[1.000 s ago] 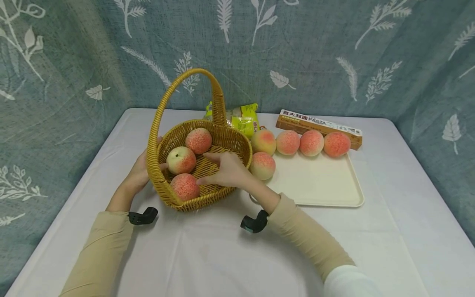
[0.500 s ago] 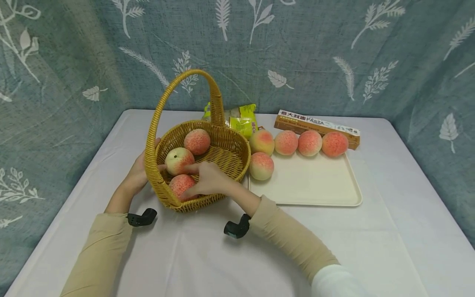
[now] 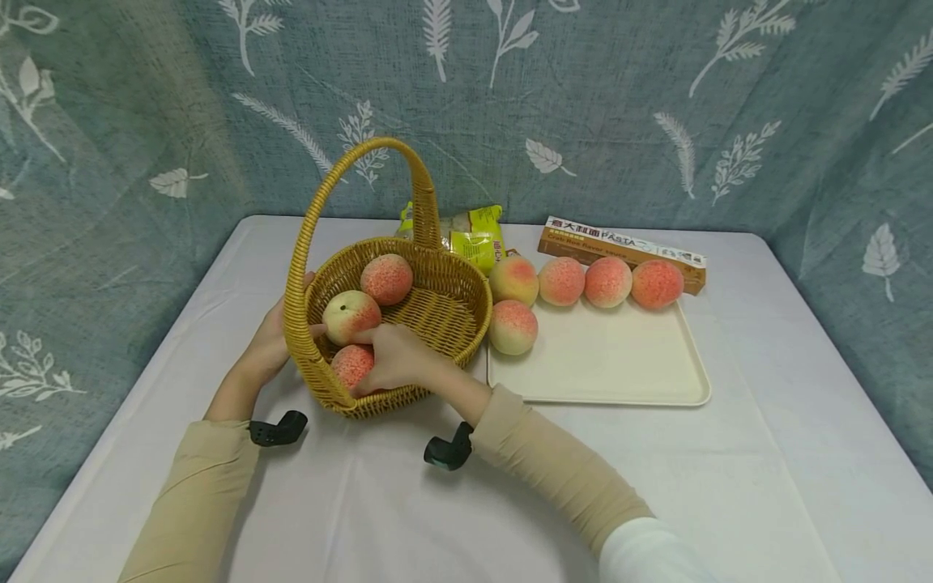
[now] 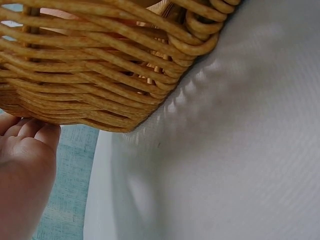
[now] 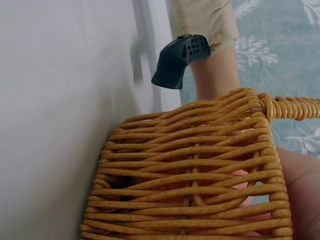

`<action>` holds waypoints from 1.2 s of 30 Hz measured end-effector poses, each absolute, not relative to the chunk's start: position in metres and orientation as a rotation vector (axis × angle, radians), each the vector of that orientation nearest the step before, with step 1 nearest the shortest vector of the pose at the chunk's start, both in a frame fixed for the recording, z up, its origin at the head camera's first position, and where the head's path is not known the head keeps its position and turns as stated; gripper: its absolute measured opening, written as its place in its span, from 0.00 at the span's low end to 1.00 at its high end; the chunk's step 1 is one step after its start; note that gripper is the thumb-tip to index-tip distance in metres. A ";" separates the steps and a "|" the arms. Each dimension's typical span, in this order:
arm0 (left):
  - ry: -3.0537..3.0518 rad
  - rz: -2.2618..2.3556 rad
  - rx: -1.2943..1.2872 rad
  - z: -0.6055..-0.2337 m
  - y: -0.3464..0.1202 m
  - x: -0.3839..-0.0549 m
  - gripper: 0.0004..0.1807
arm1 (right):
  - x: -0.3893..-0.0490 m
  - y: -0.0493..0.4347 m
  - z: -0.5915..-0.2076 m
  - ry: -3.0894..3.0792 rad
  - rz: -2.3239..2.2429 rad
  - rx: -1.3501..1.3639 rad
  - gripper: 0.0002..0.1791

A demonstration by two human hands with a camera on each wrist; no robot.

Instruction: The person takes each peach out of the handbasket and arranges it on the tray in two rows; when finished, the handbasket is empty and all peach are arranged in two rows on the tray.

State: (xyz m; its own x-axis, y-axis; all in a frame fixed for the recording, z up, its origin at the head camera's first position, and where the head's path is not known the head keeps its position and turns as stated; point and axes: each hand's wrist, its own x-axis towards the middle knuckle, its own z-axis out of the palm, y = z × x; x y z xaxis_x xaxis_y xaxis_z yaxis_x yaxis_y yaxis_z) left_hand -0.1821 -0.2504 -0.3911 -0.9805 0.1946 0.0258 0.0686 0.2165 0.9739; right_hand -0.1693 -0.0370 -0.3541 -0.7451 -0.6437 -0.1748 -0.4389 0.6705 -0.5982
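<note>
A wicker basket [image 3: 389, 399] with a tall arched handle stands left of the table's middle. Its left side is held by my left hand [image 3: 268, 346], the thumb over the rim and fingers outside; the left wrist view shows fingers against the basket's weave [image 4: 90, 70]. Three peaches sit along the inner left side: a back peach [image 3: 386, 279], a pale middle peach [image 3: 351, 316] and a red front peach [image 3: 351, 366]. Reaching inside, my right hand [image 3: 399, 358] grips the front peach, its fingers partly hiding it. Basket weave [image 5: 185, 165] blocks most of the right wrist view.
Right of the basket lies a cream tray [image 3: 612, 364]. Several peaches line its back and left edges, including a pale peach [image 3: 513, 328] close to the basket. Behind are a brown pasta box [image 3: 619, 251] and a yellow-green packet [image 3: 477, 243]. A patterned curtain [image 3: 466, 121] hangs at the back.
My right hand has moved left and down inside the basket, from open space beside the peaches to closing around the front peach. The left hand keeps its hold on the basket.
</note>
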 end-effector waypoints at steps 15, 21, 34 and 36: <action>2.411 1.834 0.257 -0.388 -0.250 -0.182 0.49 | -0.171 -0.041 -0.351 2.493 -0.722 -0.789 0.40; 2.421 1.823 0.244 -0.388 -0.250 -0.182 0.49 | -0.171 -0.040 -0.355 2.548 -0.778 -0.757 0.38; 2.416 1.838 0.253 -0.389 -0.251 -0.182 0.49 | -0.166 -0.031 -0.351 2.614 -0.959 -0.638 0.43; 2.420 1.836 0.249 -0.390 -0.251 -0.182 0.49 | -0.166 -0.027 -0.350 2.597 -1.010 -0.626 0.44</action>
